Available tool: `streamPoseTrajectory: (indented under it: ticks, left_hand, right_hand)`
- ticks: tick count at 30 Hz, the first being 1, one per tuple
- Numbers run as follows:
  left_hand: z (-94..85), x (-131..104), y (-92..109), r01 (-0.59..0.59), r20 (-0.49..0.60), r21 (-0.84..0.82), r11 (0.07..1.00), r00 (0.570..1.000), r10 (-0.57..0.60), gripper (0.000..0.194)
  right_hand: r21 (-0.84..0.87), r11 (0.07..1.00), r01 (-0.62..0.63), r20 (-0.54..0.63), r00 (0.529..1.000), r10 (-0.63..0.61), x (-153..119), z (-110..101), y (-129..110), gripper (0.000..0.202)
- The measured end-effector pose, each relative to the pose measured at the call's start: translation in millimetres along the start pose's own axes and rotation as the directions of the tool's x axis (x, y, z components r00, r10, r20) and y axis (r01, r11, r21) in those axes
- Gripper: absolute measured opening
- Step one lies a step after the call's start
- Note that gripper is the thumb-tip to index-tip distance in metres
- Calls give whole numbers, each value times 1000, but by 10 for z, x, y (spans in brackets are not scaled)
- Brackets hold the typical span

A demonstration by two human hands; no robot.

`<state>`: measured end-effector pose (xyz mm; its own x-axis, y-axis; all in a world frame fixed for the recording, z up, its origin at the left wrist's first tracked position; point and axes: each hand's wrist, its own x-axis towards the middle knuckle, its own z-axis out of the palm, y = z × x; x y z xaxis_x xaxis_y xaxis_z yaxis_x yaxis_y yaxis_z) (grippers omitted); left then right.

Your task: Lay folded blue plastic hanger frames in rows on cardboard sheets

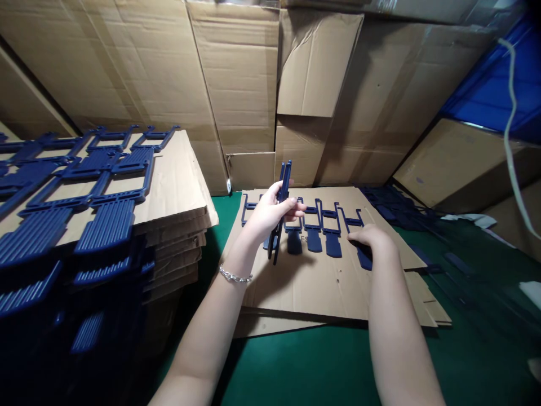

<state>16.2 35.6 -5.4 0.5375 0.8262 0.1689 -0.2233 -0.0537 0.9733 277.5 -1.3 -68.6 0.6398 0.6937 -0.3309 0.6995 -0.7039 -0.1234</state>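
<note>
My left hand (273, 210) is closed around dark blue plastic frames (285, 172), held on edge above the cardboard sheet (296, 287); they look like a pair pressed together. On the sheet's right side, my right hand (374, 237) grips or presses another blue plastic frame (364, 255) with a flat tab, its fingertips partly hidden. Between the hands lie several similar frames in a row, among them one blue frame (333, 246) with its tab toward me. Part of the row is hidden behind my left hand.
On the left stands a tall stack of cardboard sheets (173, 211) covered with more blue frames (122, 180). Cardboard boxes (236, 73) form a wall behind. More dark frames (389, 211) lie on the green table (296, 366) at right, beneath a hanging white cable (511, 129).
</note>
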Motion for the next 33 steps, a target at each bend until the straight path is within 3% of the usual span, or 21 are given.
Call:
streamPoseTrajectory:
  ticks: [3,10,15,20,23,27,30,33]
  left_hand:
    - [1,-3,5,-2,3,6,1000,1000,2,46]
    - [16,-16,21,-19,0,12,1000,1000,19,45]
    - [35,-26,34,27,0,19,999,1000,-27,45]
    - [41,-13,21,40,16,33,999,999,-41,47]
    - [48,-16,25,50,5,42,998,999,-50,48]
    - [60,-28,42,53,-6,48,997,999,-53,46]
    - [59,-28,48,54,2,46,997,999,-54,45]
    - [46,-7,45,50,3,44,998,999,-50,45]
  right_hand:
    - [-5,1000,12,-4,1000,-12,-12,-33,-13,52]
    - [37,998,47,-143,989,-41,-42,-173,121,37]
    - [98,995,13,-108,994,-2,-8,-132,191,40]
    - [92,994,61,8,998,-62,-42,-106,91,62]
    - [-18,998,67,74,995,-65,-85,-115,21,49]
    - [-49,996,77,73,995,-73,-98,-89,-21,39]
    - [121,990,71,47,996,-77,-43,-39,35,46]
    - [321,944,68,-84,995,-44,77,-68,303,53]
